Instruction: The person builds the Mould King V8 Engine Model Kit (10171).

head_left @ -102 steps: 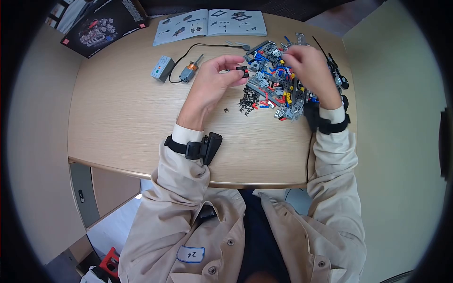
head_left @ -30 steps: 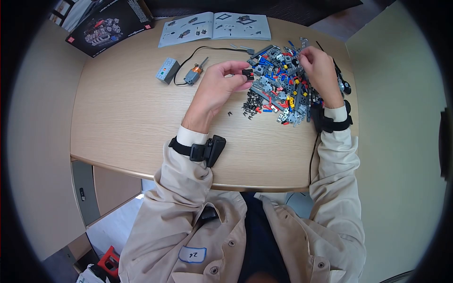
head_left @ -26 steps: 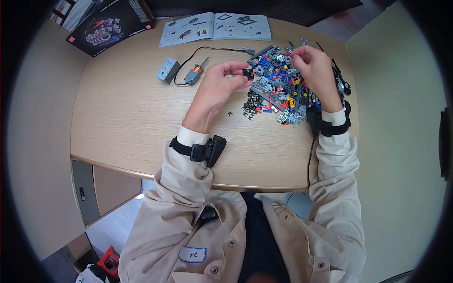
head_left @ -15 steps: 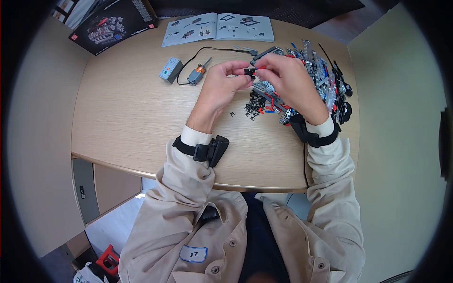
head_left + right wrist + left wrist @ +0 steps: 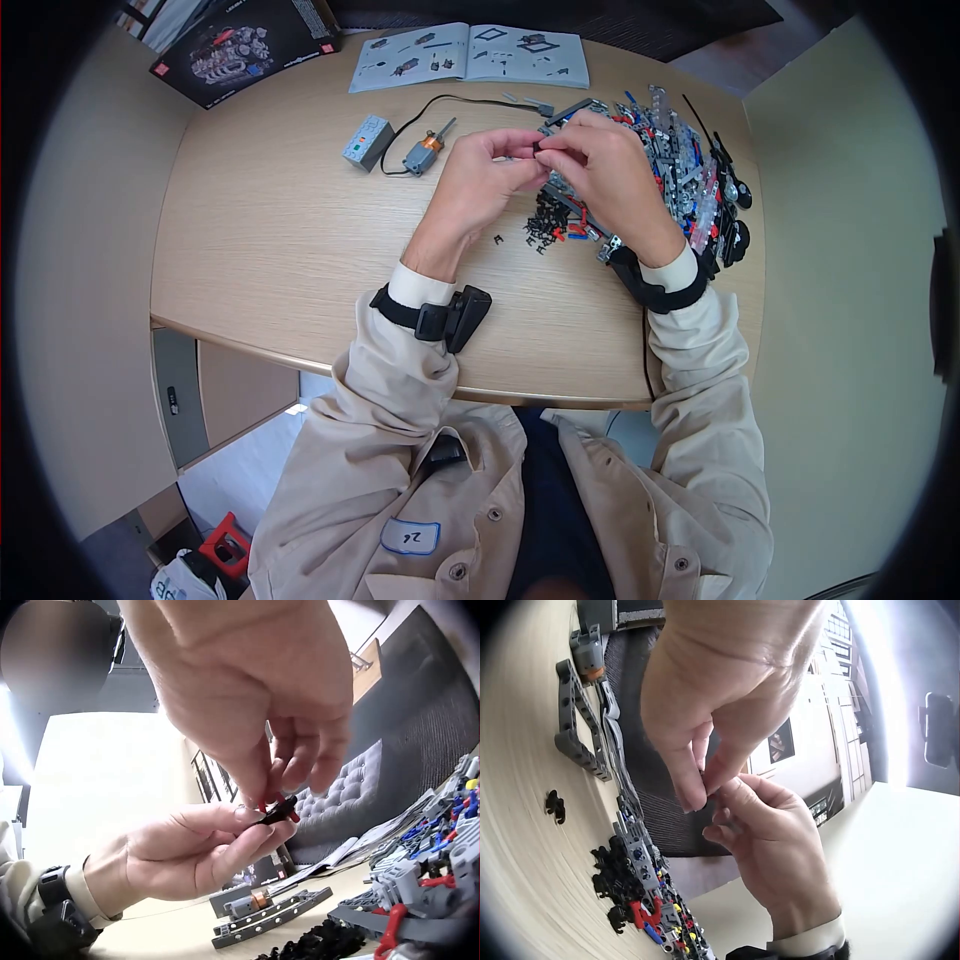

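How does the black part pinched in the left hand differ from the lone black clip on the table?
The black part is pinched above the table by the left hand, while the lone black clip lies on it. A red piece pokes from the black part; the lone black clip shows no red. Both have black bodies.

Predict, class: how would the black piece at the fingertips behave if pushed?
The black piece is probably stiff, showing no bend where the left hand pinches it; likely light, as fingertips hold it. Protruding red pegs would probably hinder rolling.
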